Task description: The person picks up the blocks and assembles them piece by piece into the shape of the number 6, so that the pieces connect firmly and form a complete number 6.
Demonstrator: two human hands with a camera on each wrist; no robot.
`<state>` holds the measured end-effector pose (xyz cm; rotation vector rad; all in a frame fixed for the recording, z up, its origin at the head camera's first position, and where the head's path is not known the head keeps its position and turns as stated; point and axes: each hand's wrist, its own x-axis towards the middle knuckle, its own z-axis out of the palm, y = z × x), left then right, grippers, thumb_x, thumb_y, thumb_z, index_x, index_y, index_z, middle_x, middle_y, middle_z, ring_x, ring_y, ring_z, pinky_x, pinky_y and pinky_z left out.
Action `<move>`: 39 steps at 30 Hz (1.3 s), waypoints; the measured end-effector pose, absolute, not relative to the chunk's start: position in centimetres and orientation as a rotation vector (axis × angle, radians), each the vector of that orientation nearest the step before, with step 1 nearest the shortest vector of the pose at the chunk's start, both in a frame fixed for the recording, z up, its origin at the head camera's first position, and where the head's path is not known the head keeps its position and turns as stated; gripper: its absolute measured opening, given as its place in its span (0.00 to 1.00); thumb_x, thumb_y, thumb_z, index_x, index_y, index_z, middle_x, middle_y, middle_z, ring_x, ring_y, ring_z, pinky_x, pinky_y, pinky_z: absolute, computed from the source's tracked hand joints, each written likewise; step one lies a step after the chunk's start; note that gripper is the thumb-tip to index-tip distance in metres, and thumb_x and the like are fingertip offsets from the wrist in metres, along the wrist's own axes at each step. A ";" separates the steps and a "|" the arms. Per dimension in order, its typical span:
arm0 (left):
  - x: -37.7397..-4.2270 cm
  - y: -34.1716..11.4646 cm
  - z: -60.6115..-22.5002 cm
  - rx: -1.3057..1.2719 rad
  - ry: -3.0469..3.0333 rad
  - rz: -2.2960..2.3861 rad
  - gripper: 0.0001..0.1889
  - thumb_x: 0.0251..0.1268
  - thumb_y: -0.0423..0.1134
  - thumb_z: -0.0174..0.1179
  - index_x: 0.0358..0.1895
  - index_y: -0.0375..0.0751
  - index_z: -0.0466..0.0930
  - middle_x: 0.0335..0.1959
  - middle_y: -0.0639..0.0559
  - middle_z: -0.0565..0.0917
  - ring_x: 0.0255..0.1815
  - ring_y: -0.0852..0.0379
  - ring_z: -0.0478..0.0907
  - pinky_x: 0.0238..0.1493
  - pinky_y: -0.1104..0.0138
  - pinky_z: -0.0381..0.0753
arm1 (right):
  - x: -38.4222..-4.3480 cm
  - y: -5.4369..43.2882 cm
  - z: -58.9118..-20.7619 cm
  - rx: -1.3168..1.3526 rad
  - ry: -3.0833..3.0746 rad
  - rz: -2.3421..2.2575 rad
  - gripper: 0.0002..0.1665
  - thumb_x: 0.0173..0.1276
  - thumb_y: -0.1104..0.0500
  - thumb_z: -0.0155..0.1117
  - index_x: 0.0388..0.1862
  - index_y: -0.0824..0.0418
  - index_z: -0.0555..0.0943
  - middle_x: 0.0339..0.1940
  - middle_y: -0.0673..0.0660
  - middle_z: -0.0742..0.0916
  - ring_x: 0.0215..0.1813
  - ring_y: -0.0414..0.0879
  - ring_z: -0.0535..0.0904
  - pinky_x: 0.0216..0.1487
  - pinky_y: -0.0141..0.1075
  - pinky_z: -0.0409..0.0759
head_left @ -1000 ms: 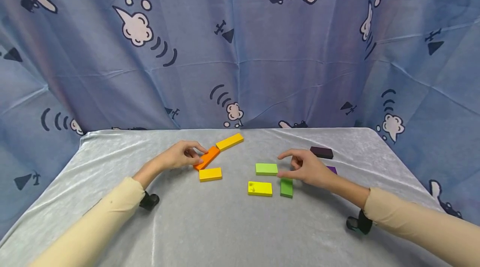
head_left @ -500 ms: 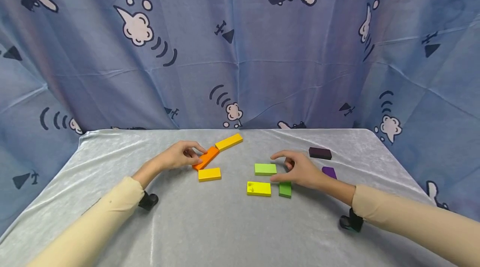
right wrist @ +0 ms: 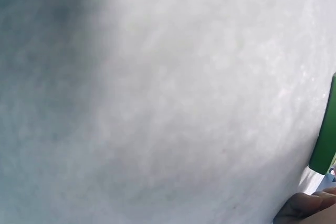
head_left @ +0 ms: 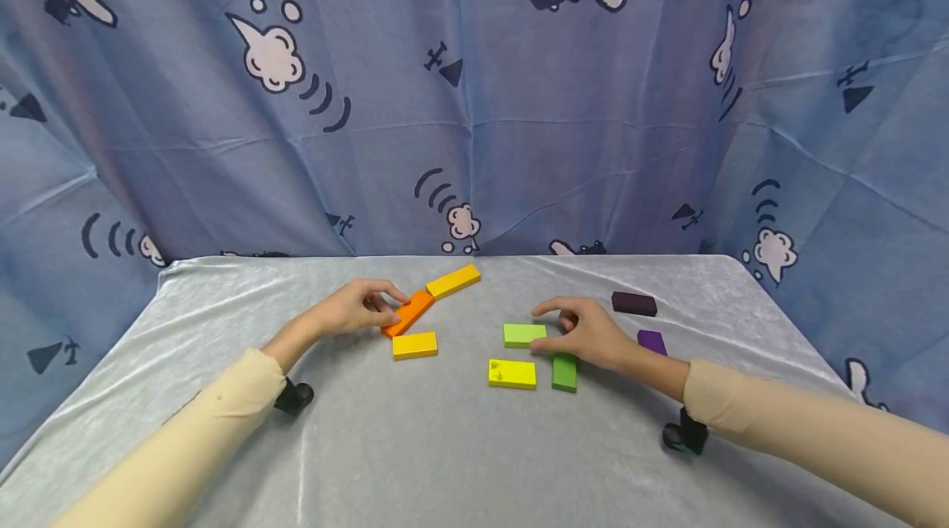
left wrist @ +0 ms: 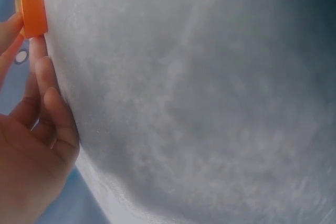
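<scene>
At the left, my left hand (head_left: 354, 308) pinches the near end of an orange block (head_left: 415, 310) between thumb and fingers; the block lies flat on the cloth. The left wrist view also shows fingers against this orange block (left wrist: 34, 11). My right hand (head_left: 593, 334) hovers by a light green block (head_left: 523, 335), thumb and forefinger apart. Its thumb is over the block's near right corner and its forefinger beyond the far edge; contact is unclear. Just below the right hand lies a dark green block (head_left: 564, 373), seen edge-on in the right wrist view.
A long yellow-orange block (head_left: 454, 282) meets the orange block's far end. Another yellow-orange block (head_left: 414, 345) lies near its close end. A bright yellow block (head_left: 511, 374) is mid-table. Purple (head_left: 652, 342) and black blocks (head_left: 633, 303) lie to the right. A patterned curtain (head_left: 474, 100) hangs behind.
My right hand has shifted left, from beside the light green block to its right end, uncovering more of the purple block. My left hand keeps its place on the orange block.
</scene>
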<state>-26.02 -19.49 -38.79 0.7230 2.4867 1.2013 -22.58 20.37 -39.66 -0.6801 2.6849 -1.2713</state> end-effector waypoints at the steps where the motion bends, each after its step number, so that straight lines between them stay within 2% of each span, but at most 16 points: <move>1: -26.0 -19.5 -38.8 0.727 2.485 1.205 0.15 0.68 0.29 0.66 0.56 0.32 0.83 0.38 0.45 0.86 0.37 0.51 0.79 0.38 0.63 0.78 | -22.6 20.3 -39.6 -0.690 2.685 -1.273 0.26 0.56 0.56 0.83 0.52 0.64 0.86 0.21 0.50 0.67 0.27 0.44 0.63 0.30 0.34 0.61; 9: -26.0 -19.5 -38.9 0.743 2.492 1.208 0.14 0.68 0.29 0.67 0.55 0.33 0.84 0.39 0.45 0.87 0.36 0.52 0.79 0.38 0.64 0.77 | -22.5 20.1 -39.7 -0.706 2.687 -1.264 0.16 0.57 0.59 0.82 0.43 0.62 0.89 0.20 0.51 0.68 0.26 0.45 0.64 0.31 0.35 0.62; 20: -26.0 -19.6 -38.8 0.759 2.489 1.213 0.15 0.68 0.29 0.66 0.56 0.31 0.83 0.39 0.44 0.87 0.38 0.50 0.80 0.40 0.60 0.78 | -22.4 19.7 -39.6 -0.686 2.691 -1.258 0.15 0.58 0.59 0.82 0.42 0.63 0.89 0.20 0.50 0.68 0.26 0.45 0.64 0.31 0.35 0.62; 39: -26.2 -19.5 -39.0 0.740 2.505 1.190 0.14 0.67 0.29 0.67 0.55 0.35 0.84 0.38 0.48 0.86 0.36 0.53 0.78 0.38 0.62 0.77 | -21.9 19.4 -38.7 -0.556 2.674 -1.365 0.16 0.59 0.57 0.81 0.43 0.61 0.88 0.20 0.50 0.66 0.26 0.44 0.62 0.28 0.34 0.61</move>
